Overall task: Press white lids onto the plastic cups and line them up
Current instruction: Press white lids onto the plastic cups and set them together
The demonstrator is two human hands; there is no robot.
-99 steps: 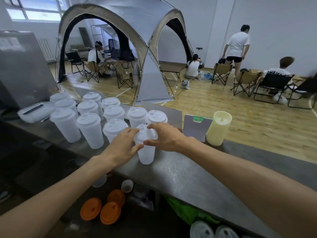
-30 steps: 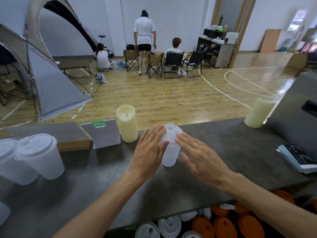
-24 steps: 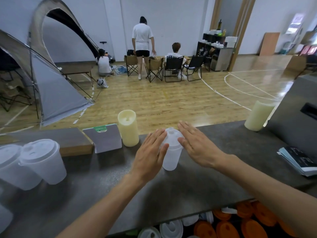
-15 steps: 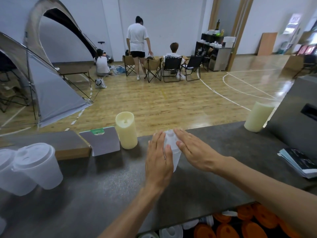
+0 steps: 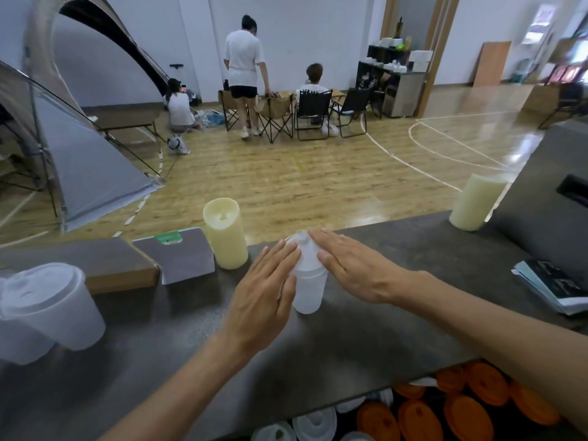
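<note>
A translucent plastic cup (image 5: 308, 291) with a white lid (image 5: 303, 246) stands upright in the middle of the dark grey counter (image 5: 366, 338). My left hand (image 5: 265, 294) lies flat against the cup's left side, fingers straight and reaching the lid's rim. My right hand (image 5: 351, 265) rests on the right part of the lid with straight fingers. At the far left edge stand two lidded cups (image 5: 47, 307), set apart from this one.
A cream candle (image 5: 226, 237) and a grey card stand (image 5: 181, 254) sit behind left of the cup, beside a wooden board (image 5: 95, 265). Another candle (image 5: 475, 202) and a booklet stack (image 5: 553, 281) are at the right. Orange lids (image 5: 445, 412) and white lids (image 5: 315, 424) lie below the counter.
The cup was carried from the group of lidded cups to the middle of the counter. Over the last second both hands have stayed flat on the lid and cup, shifting only slightly.
</note>
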